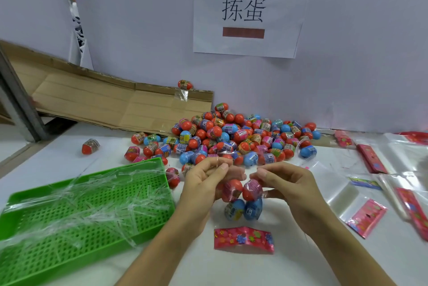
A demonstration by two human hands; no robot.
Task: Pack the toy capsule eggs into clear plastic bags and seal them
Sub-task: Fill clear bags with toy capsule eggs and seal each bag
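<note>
A clear plastic bag (243, 202) hangs between my hands, with two red capsule eggs above two blue ones inside and a pink flowered header card (243, 239) at its lower end on the table. My left hand (206, 183) pinches the bag's upper edge on the left. On the right side, my right hand (284, 183) pinches the same edge. A big heap of red and blue capsule eggs (240, 138) lies on the white table behind my hands.
A green perforated tray (27, 251) holding clear peeled strips lies at the left. Flattened cardboard (92, 98) leans at the back left. Empty clear bags with pink cards (368, 217) are spread at the right. One stray egg (90, 146) lies left of the heap.
</note>
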